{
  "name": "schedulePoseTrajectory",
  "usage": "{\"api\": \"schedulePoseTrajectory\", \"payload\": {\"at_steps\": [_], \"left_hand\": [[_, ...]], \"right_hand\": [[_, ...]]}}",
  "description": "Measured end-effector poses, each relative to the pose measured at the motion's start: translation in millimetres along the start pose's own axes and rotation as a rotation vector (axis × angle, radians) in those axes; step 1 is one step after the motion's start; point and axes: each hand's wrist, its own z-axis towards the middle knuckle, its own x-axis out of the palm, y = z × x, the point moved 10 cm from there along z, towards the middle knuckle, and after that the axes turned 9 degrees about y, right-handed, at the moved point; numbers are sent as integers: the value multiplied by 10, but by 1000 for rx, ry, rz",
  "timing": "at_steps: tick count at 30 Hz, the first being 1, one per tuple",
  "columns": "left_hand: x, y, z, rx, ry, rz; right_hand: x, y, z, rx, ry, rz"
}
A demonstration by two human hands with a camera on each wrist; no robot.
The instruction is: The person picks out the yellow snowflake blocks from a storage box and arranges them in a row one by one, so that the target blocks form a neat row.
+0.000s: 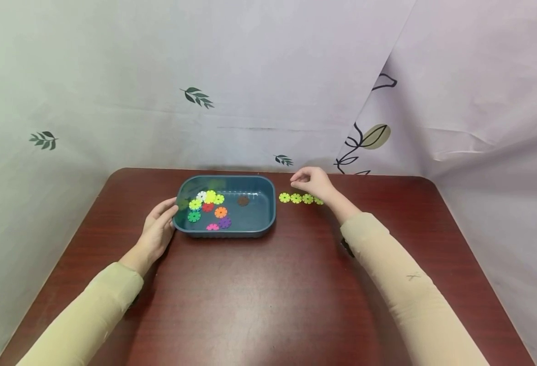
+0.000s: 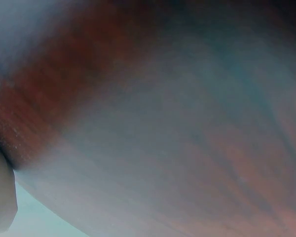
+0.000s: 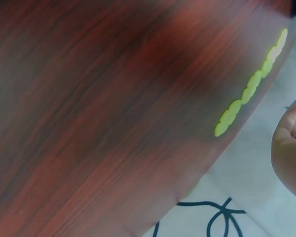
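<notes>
A dark blue tray stands left of centre on the table, with small notched plastic discs in several colours inside. My left hand holds the tray's left side, its thumb and fingers at the rim; the left wrist view is too blurred to show the hold. Right of the tray, several yellow-green snowflake discs lie flat in a straight row. Above this row hovers my right hand, fingers loosely bent and nothing visible between the fingertips. The right wrist view shows the same row of discs and part of the hand.
In the tray lie a brown disc, an orange disc, a purple disc and a green disc, among others. The reddish-brown table meets a pale, leaf-printed cloth along its far edge.
</notes>
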Motion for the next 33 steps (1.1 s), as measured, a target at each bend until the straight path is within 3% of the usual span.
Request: {"api": "schedulePoseTrajectory", "payload": {"at_steps": [21, 33], "left_hand": [[-25, 18, 7, -3, -5, -15], [-17, 9, 24, 10, 11, -20]], "right_hand": [[168, 334, 125, -29, 29, 13], [322, 643, 173, -100, 45, 45]]}}
